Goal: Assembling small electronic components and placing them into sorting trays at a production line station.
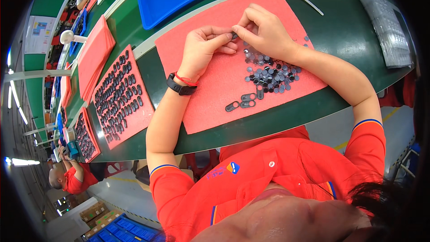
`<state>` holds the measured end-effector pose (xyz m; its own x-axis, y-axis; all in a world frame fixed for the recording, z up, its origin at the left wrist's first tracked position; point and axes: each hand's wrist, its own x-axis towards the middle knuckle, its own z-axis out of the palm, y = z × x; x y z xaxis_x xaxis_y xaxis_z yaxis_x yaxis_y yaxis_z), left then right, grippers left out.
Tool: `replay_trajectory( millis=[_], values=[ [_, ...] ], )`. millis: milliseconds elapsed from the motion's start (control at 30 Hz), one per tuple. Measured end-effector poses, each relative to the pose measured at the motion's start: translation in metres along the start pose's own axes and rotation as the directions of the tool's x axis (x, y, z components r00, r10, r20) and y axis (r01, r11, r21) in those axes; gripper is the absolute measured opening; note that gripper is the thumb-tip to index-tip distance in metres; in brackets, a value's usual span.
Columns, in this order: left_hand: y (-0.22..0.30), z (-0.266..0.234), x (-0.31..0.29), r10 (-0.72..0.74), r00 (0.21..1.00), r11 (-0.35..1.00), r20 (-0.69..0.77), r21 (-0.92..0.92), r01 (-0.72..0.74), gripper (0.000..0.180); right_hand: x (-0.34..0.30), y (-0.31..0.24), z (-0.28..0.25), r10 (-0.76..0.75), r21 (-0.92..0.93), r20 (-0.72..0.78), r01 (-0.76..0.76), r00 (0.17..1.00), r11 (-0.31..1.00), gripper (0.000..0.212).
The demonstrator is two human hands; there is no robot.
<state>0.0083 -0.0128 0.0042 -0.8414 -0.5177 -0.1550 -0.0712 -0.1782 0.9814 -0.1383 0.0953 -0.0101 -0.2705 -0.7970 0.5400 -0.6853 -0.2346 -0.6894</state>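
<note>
Now, left hand (202, 48): pinching small dark part (234, 36)
Right hand (267, 32): pinching it too
Dark part: apparently mid-assembly; next move likely wants steady alignment

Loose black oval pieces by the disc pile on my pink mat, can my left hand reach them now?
Likely yes: bare mat lies between the left hand and the oval pieces, though that hand holds a small dark piece.

1. Left hand (202, 48) and right hand (268, 31) pinch a dark part (234, 35) above a pink sheet (204, 103).
2. Round discs (271, 77) (mostly grey) lie heaped on it.
3. Four dark oval pieces (245, 104) lie beside them.
</note>
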Motion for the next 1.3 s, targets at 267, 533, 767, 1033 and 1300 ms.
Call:
replay_trajectory(
  millis=[267,533,767,1033,1300],
  values=[
    [0.000,0.000,-0.001,-0.003,1.000,1.000,0.001,0.010,0.003,0.019,-0.001,0.000,0.001,0.004,-0.035,0.006,-0.004,1.000,0.999,0.016],
    [-0.003,0.000,0.000,0.031,1.000,1.000,0.003,-0.003,-0.031,0.018,-0.001,0.000,0.001,-0.001,-0.064,0.003,0.001,1.000,0.998,0.016],
    [-0.003,-0.001,-0.001,0.050,0.999,0.999,-0.010,0.001,-0.050,0.018,0.000,0.002,0.004,0.007,0.022,-0.030,-0.006,1.000,1.000,0.015],
    [-0.006,-0.003,-0.001,0.081,0.997,0.996,-0.013,-0.036,-0.082,0.018,0.004,-0.002,-0.007,0.233,0.154,0.265,-0.279,0.936,0.948,0.021],
    [-0.006,-0.001,-0.001,0.088,0.996,0.996,-0.015,-0.019,-0.089,0.019,0.010,0.001,-0.007,0.333,0.091,0.321,-0.379,0.887,0.921,0.026]
  ],
)
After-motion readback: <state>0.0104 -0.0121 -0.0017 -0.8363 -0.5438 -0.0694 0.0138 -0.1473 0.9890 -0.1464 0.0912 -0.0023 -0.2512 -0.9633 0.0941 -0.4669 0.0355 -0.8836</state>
